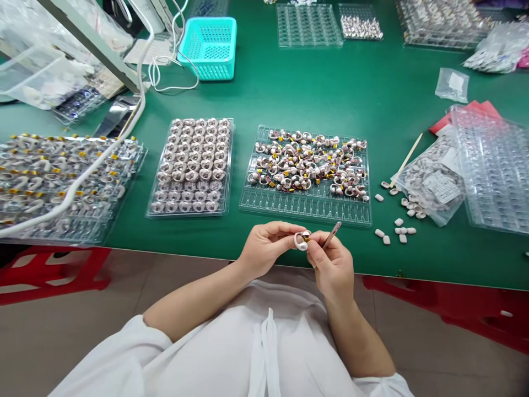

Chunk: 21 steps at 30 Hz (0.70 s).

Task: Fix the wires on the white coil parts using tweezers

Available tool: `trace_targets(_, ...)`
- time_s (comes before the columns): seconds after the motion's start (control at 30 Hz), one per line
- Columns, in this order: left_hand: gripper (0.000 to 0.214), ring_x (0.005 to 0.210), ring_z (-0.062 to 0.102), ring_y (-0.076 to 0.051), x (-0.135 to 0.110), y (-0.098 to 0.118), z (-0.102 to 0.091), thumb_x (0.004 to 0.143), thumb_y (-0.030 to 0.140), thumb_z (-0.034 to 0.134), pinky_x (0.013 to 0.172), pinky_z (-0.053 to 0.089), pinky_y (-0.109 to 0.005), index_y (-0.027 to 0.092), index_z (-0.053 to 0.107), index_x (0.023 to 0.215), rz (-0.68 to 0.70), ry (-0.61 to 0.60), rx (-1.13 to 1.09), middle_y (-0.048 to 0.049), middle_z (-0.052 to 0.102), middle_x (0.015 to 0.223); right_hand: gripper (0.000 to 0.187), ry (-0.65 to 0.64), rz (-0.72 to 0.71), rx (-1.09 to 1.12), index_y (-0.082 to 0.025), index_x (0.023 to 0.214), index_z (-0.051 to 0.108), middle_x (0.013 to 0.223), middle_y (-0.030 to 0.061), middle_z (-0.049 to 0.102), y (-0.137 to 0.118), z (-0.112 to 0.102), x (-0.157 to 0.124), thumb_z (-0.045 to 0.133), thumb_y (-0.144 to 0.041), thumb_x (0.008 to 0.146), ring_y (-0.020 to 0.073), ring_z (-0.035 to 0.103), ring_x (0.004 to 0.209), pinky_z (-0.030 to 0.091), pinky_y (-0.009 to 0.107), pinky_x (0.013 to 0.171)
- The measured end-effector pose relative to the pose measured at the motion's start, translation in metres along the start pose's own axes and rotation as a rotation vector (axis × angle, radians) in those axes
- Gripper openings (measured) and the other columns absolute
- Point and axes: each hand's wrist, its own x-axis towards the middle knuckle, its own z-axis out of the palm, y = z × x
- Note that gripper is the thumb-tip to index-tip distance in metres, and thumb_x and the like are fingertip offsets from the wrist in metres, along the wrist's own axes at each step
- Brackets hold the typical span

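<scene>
My left hand (266, 246) pinches a small white ear-hook part (301, 240) with a gold spot, held over the near edge of the green table (314, 94). My right hand (330, 264) is closed round a thin metal tweezer (332, 235) and also touches the part with its fingertips. Straight ahead lies a clear tray (306, 205) heaped with loose pinkish-white parts. To its left a second clear tray (192, 165) holds the same parts in neat rows.
More filled trays (53, 182) lie at far left under a white cable (103, 154). A teal basket (210, 47) stands at the back. Small white caps (399, 226), a bag of parts (433, 179), a wooden stick (407, 160) and empty clear trays (496, 171) sit at right. Red stools (454, 309) stand below.
</scene>
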Motion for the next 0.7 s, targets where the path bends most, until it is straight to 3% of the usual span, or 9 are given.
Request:
trace_targets(0.27, 0.018, 0.076, 0.076, -0.02, 0.0003, -0.0031, -0.0018, 0.066, 0.027, 0.09, 0.074, 0.062, -0.03, 0.017, 0.081, 0.078, 0.014, 0.019, -0.034, -0.0067, 0.081, 0.082, 0.021, 0.002, 0.078, 0.115, -0.021, 0.088, 0.065, 0.074, -0.0011, 0.062, -0.0011, 0.0041, -0.0014, 0.074, -0.039, 0.085, 0.0074, 0.042, 0.052, 0.032, 0.023, 0.046)
trace_targets(0.53, 0.015, 0.072, 0.073, -0.018, -0.0019, -0.003, -0.0016, 0.068, 0.025, 0.088, 0.07, 0.06, -0.028, 0.017, 0.083, 0.079, 0.044, -0.047, -0.069, -0.0062, 0.08, 0.079, 0.017, 0.001, 0.049, 0.181, -0.023, 0.087, 0.059, 0.068, -0.0055, 0.056, -0.0014, 0.0096, -0.0016, 0.074, -0.033, 0.087, 0.0061, 0.04, 0.051, 0.032, 0.021, 0.046)
trace_targets(0.7, 0.018, 0.071, 0.071, -0.015, -0.0039, 0.0025, -0.0042, 0.071, 0.026, 0.086, 0.07, 0.058, -0.026, 0.014, 0.08, 0.084, -0.058, -0.101, -0.086, -0.0057, 0.078, 0.079, 0.015, -0.016, 0.005, 0.138, -0.024, 0.09, 0.059, 0.074, -0.0053, 0.055, -0.0003, 0.0076, -0.003, 0.073, -0.027, 0.087, 0.0062, 0.044, 0.056, 0.036, 0.02, 0.05)
